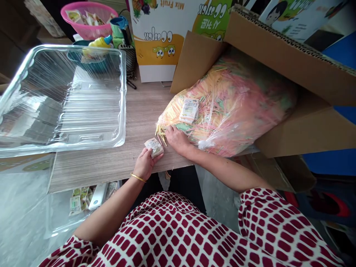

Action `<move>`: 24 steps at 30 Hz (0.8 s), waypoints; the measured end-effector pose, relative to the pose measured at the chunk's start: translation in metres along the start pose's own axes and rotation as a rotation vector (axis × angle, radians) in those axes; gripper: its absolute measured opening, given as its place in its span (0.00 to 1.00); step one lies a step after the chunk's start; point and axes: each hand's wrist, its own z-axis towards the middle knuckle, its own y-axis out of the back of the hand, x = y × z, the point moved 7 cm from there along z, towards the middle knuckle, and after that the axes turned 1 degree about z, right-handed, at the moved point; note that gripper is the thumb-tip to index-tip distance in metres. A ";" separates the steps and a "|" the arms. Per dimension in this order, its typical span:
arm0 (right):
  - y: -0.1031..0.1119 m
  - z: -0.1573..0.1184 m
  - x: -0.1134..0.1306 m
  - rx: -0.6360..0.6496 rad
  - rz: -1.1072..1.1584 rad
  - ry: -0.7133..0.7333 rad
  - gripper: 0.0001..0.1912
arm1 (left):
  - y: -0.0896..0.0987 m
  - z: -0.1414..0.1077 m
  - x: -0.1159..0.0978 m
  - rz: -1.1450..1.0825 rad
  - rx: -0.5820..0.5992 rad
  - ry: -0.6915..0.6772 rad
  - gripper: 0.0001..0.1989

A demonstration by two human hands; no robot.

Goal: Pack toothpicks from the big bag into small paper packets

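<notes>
In my left hand is a small printed packet, pinched between thumb and fingers just above the table's front edge. My right hand has its fingers curled at the mouth of a large clear plastic bag full of thin yellow, pink and green sticks. Several loose yellow sticks poke out at its fingertips; the exact grip is partly hidden. On top of the bag lies a stack of similar flat packets. The bag spills from an open cardboard box tipped on its side.
A clear plastic tray stands at the left, with pale stacked bundles visible at its left side. Behind it are a pink basket, a teal bowl and a yellow bottle. A printed carton stands at the back of the table.
</notes>
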 end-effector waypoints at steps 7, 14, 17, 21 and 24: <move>0.000 0.013 0.001 0.021 0.056 -0.024 0.25 | -0.006 0.005 0.002 -0.010 -0.008 0.022 0.09; -0.005 0.017 -0.006 -0.009 0.041 0.054 0.24 | -0.002 0.009 0.007 -0.005 0.026 0.007 0.10; -0.003 0.016 -0.009 -0.061 0.057 0.058 0.22 | -0.002 0.009 0.006 0.004 0.034 -0.009 0.11; 0.006 0.017 -0.015 -0.177 0.164 0.026 0.19 | -0.003 0.011 0.006 0.006 0.033 -0.011 0.11; 0.013 0.021 -0.026 -0.259 0.342 -0.060 0.17 | -0.004 0.012 0.007 -0.004 0.018 0.008 0.10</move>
